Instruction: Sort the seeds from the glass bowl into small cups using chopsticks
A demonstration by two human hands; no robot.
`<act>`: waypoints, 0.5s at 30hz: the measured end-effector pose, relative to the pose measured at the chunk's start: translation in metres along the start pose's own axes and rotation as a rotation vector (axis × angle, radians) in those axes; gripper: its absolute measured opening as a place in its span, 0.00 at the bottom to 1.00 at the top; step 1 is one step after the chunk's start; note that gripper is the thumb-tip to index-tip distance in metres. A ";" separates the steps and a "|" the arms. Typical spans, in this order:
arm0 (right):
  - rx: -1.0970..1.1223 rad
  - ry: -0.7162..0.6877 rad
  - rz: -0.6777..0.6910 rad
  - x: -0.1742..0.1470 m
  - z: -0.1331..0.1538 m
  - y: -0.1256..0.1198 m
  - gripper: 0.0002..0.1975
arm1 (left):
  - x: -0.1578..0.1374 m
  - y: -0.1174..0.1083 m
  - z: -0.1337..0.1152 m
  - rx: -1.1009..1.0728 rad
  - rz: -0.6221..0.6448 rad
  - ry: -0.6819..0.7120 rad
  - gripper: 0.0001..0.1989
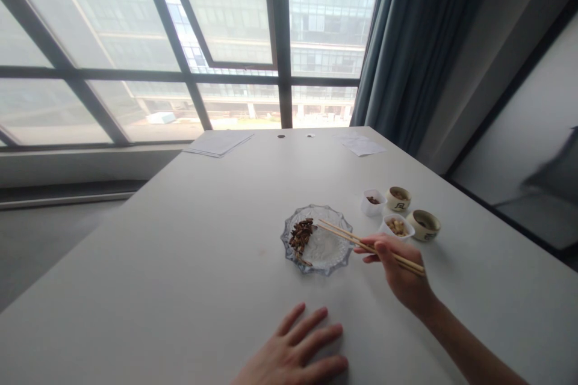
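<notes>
My right hand (400,271) grips a pair of wooden chopsticks (361,242), whose tips hover over a clear glass plate (336,261) with a scalloped rim. Brown, elongated pieces (301,237), perhaps nuts or seeds, lie heaped on the plate's left half, just left of the tips. I cannot make out anything between the tips. My left hand (300,349) rests on the white table in front of the plate, fingers spread and holding nothing. Beyond my right hand stand a white cup with light brown pieces (397,227) and a white cup with dark pieces (373,201).
Two cream ceramic cups with dark characters, one farther back (398,199) and one nearer (423,225), stand right of the white cups. Paper sheets lie at the table's (203,222) far left (219,144) and far right (362,144). Windows and a dark curtain (406,60) are behind.
</notes>
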State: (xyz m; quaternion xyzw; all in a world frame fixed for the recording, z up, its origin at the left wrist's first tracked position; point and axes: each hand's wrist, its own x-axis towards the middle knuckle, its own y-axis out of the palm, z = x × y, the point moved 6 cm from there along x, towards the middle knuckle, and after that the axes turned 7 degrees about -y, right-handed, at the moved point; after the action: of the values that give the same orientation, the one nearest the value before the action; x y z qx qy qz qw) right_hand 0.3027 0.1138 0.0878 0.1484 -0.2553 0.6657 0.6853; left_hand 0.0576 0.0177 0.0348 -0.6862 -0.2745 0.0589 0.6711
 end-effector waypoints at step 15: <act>0.024 0.098 -0.189 0.001 -0.013 -0.008 0.23 | 0.001 -0.001 0.001 -0.014 0.043 -0.003 0.25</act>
State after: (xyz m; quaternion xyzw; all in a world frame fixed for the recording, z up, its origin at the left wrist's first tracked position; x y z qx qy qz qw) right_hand 0.3124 0.1210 0.0789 0.1473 -0.1984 0.6076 0.7548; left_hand 0.0581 0.0187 0.0361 -0.6963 -0.2614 0.0724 0.6645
